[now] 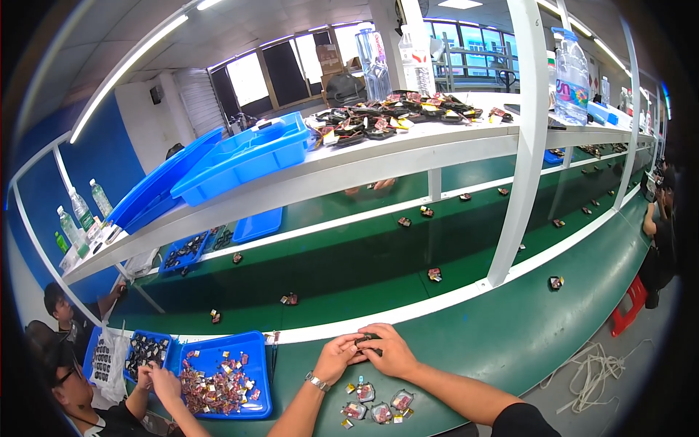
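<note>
My left hand and my right hand meet over the near green table edge and pinch one small dark part between their fingertips. A watch sits on my left wrist. Just below my hands lie several small dark parts with red and yellow bits in a loose cluster on the green surface. The underside of the held part is hidden by my fingers.
A blue tray of small red and yellow parts lies to my left, where another person's hands work. A green conveyor belt carries scattered parts. A white shelf overhead holds blue bins, bottles and a heap of parts. People sit far right.
</note>
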A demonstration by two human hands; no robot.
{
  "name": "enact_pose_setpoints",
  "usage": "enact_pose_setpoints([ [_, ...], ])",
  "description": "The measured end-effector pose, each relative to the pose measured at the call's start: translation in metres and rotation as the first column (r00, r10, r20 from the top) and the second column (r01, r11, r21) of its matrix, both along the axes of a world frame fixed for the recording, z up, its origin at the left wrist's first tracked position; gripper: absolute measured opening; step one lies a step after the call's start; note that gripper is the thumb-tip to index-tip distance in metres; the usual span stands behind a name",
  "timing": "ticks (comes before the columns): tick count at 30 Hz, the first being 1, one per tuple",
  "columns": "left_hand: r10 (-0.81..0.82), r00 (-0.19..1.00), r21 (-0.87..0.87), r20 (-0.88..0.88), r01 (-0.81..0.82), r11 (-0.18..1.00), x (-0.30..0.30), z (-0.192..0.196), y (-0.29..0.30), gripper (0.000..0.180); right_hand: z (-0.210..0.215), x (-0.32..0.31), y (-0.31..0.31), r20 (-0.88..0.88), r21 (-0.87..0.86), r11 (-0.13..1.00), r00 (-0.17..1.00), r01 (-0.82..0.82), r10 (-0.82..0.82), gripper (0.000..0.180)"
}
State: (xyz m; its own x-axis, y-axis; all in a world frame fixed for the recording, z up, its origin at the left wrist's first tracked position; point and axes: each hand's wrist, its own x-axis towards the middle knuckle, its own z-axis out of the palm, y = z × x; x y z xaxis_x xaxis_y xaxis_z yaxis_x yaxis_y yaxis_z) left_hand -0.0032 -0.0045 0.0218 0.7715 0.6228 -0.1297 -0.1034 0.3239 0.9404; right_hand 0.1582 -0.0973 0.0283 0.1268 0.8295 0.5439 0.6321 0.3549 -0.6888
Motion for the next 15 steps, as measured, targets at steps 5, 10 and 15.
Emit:
enact_pose_setpoints([
  [5, -0.001, 0.999, -0.020, 0.035, 0.001, 1.000, 0.0004, -0.0021, -0.0005, 0.033, -0.0036, 0.0024, 0.0016, -0.044, -0.060, 0.998, 0.999, -0.013, 0.010, 0.019],
  [10, 0.042, 0.999, 0.025, -0.004, -0.042, 0.999, 0.0005, -0.0054, 0.0000, 0.031, 0.0024, 0.0006, 0.0010, 0.010, 0.000, 1.000, 1.000, -0.016, 0.016, 0.019],
  [15, 0.021, 1.000, 0.017, 0.007, -0.021, 1.000, 0.0016, -0.0013, -0.0017, 0.031, 0.0009, 0.0000, -0.0003, 0.045, 0.024, 0.999, 0.998, 0.036, -0.037, 0.017],
])
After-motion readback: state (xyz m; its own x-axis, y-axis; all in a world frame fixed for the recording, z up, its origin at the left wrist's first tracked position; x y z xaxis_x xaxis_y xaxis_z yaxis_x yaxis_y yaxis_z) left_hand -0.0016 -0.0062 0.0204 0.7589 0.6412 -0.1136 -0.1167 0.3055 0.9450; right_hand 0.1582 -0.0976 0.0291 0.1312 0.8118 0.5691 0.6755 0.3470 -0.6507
